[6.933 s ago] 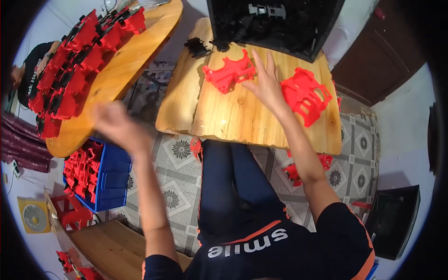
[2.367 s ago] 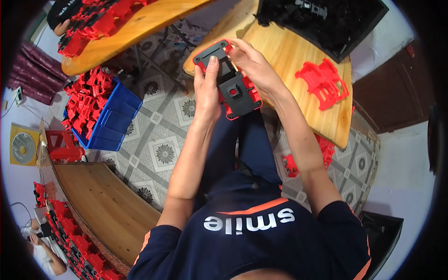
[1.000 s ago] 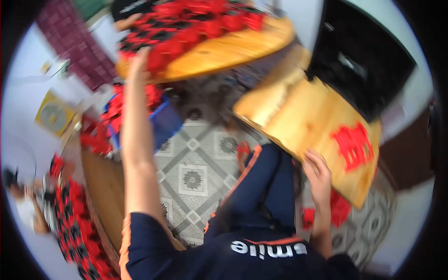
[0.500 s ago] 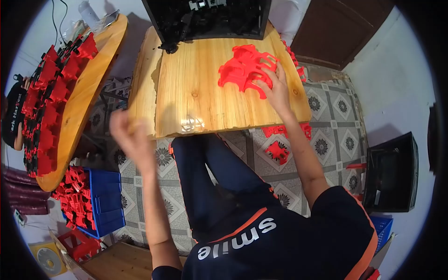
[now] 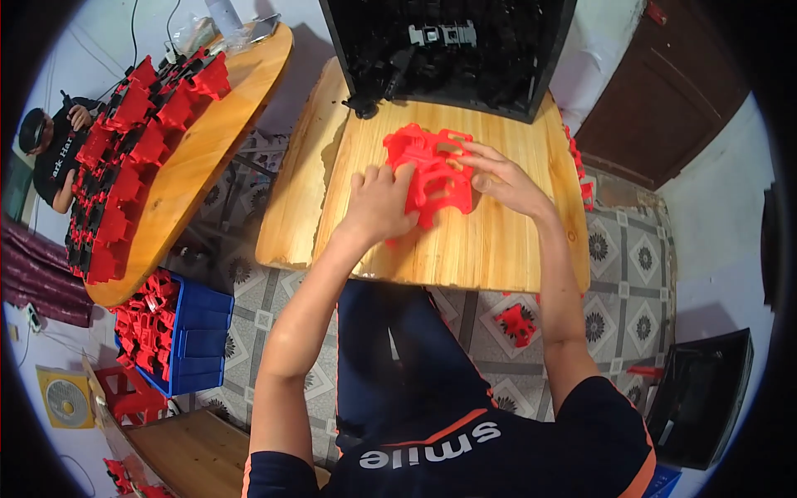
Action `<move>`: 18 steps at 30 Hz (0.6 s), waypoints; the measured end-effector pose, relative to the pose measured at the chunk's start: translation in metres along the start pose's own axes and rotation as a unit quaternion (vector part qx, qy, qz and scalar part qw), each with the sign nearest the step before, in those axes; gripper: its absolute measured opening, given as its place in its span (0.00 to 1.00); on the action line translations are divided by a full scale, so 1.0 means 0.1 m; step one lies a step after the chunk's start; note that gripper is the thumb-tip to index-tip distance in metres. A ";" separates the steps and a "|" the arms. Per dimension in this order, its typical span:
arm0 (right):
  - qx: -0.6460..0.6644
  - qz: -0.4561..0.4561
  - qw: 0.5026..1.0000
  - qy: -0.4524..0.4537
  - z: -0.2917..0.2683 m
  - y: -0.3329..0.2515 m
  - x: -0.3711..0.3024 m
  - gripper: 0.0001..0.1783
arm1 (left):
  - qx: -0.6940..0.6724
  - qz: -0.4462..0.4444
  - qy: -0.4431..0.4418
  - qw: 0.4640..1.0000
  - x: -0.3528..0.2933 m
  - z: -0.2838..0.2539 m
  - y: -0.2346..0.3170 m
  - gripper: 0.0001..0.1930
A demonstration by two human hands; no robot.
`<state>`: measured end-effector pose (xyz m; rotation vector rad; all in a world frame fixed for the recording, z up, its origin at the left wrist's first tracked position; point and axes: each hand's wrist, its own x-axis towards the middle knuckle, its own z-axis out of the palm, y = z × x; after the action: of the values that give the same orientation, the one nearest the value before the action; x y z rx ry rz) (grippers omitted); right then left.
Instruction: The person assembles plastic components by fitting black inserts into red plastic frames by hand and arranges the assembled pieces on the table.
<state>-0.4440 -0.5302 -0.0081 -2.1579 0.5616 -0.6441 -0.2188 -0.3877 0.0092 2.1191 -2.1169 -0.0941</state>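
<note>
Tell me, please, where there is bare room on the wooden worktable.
The worktable shows bare wood from the left hand to the table's left edge, and toward its front, nearer than the red frame. It is crowded mid-table, around the frame and right hand, and at the back, by the black box.

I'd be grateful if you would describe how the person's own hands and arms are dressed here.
The left hand and right hand are ungloved, with no watch visible on either wrist. The forearms are bare below short, dark navy sleeves with orange stripes.
</note>
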 end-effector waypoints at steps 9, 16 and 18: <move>-0.307 -0.066 0.905 0.287 0.06 0.23 2.25 0.24 | -0.367 -0.087 0.074 0.923 -0.71 0.46 -0.48 0.26; -0.589 -0.066 0.802 0.070 0.17 0.22 2.80 0.18 | -0.286 -0.104 0.026 0.952 -0.83 0.16 -0.12 0.30; -0.527 -0.148 0.801 0.244 0.13 0.27 2.50 0.14 | -0.358 -0.147 0.035 0.922 -0.83 0.43 -0.21 0.29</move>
<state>-0.2483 -0.6840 0.0277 -3.1767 1.0425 -1.3027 -0.2048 -0.3074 -0.0417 1.8970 -1.3853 -0.6940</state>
